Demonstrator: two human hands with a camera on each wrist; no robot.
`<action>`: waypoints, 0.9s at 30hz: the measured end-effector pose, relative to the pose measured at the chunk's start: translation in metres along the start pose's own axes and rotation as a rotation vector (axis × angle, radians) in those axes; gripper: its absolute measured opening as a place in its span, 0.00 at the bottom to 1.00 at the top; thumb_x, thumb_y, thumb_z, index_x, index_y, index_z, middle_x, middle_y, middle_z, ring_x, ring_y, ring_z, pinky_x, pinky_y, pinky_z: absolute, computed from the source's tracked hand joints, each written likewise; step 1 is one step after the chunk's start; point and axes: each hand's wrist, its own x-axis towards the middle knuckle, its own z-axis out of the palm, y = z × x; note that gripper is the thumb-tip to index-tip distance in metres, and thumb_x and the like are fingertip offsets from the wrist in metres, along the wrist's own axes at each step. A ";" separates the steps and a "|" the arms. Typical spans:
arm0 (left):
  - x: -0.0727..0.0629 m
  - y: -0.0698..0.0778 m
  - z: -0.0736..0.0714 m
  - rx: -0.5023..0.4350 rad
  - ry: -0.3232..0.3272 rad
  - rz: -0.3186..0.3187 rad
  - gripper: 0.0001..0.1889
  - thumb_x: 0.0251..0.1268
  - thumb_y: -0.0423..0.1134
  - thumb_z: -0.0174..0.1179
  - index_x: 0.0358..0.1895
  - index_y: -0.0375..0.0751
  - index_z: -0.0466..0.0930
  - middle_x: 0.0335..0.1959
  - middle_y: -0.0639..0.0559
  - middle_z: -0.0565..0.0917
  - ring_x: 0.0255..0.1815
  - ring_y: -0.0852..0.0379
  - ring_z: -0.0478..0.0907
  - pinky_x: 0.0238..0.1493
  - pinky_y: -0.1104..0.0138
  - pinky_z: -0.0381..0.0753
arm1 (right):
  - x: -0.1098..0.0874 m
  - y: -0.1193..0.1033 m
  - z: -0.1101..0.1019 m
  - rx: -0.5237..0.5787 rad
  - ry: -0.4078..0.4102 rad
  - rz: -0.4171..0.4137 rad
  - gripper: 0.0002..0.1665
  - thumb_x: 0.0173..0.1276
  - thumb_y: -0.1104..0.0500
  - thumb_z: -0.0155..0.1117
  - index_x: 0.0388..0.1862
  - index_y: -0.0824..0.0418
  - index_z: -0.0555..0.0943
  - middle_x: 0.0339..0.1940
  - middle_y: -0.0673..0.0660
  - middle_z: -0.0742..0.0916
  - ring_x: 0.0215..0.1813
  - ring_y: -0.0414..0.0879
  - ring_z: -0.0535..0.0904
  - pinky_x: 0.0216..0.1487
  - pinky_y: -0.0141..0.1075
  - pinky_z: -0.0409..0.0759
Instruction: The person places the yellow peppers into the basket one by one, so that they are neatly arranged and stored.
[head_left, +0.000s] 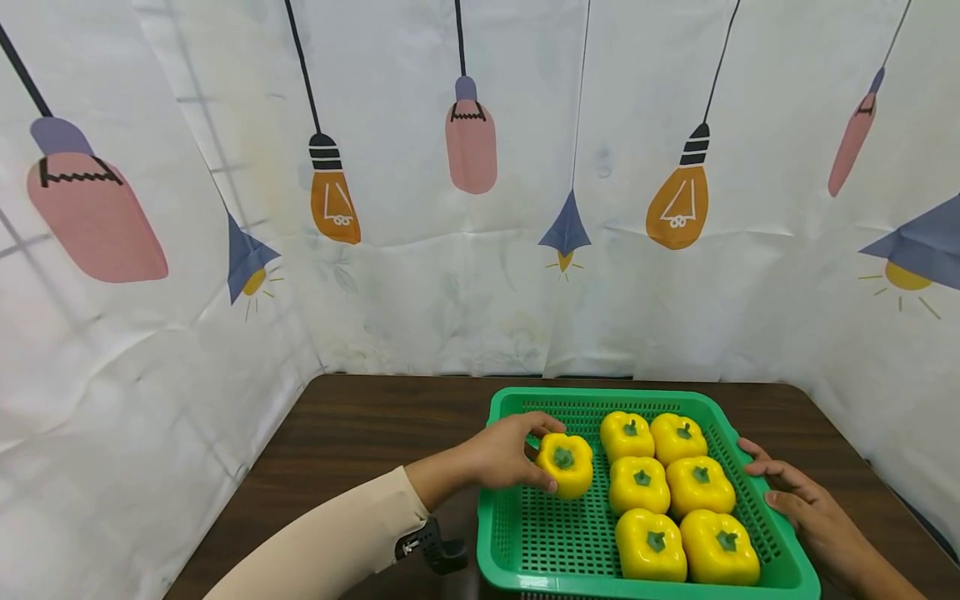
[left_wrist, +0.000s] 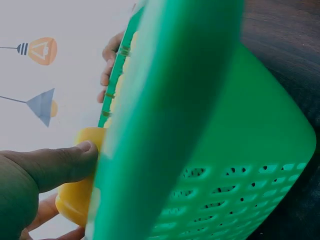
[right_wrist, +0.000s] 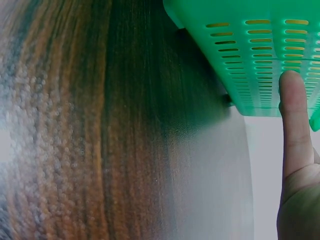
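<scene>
My left hand (head_left: 498, 454) pinches a yellow bell pepper (head_left: 572, 477) between thumb and fingers, over the left half of a green plastic basket (head_left: 491, 533). The pepper's green stem faces up. In the left wrist view, the basket's wall hides part of the pepper (left_wrist: 77, 200). On the basket's right side, my right hand (head_left: 813, 508) holds the rim, its fingertips at the top edge. A straight digit of the right hand (right_wrist: 295, 125) lies against the slotted outer wall in the right wrist view. Several more yellow bell peppers (head_left: 640, 485) stand in two columns in the basket's right half.
The basket stands on a dark wood-grain table (head_left: 360, 425). Behind and beside it hangs a white sheet (head_left: 420, 308) printed with lamps and bulbs. A black band (head_left: 435, 546) is on my left wrist, below a beige sleeve (head_left: 337, 533).
</scene>
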 end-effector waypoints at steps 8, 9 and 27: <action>0.002 0.005 0.003 0.039 -0.016 -0.021 0.37 0.53 0.35 0.80 0.68 0.51 0.74 0.61 0.50 0.77 0.47 0.57 0.84 0.42 0.67 0.84 | 0.000 -0.003 0.002 -0.035 0.013 0.031 0.23 0.83 0.72 0.32 0.71 0.74 0.63 0.78 0.32 0.60 0.72 0.20 0.58 0.59 0.32 0.79; 0.003 0.005 0.003 0.052 -0.017 -0.022 0.37 0.53 0.35 0.80 0.68 0.51 0.74 0.61 0.50 0.77 0.46 0.58 0.84 0.42 0.67 0.83 | 0.000 -0.003 0.002 -0.039 0.014 0.029 0.23 0.83 0.72 0.32 0.71 0.74 0.63 0.78 0.32 0.60 0.72 0.20 0.58 0.59 0.31 0.79; 0.005 0.007 0.010 0.233 -0.020 -0.046 0.37 0.51 0.40 0.82 0.66 0.51 0.76 0.58 0.52 0.79 0.45 0.60 0.80 0.45 0.65 0.81 | 0.000 0.000 -0.001 0.004 -0.021 0.001 0.25 0.82 0.74 0.29 0.72 0.73 0.63 0.80 0.32 0.59 0.73 0.22 0.58 0.59 0.35 0.81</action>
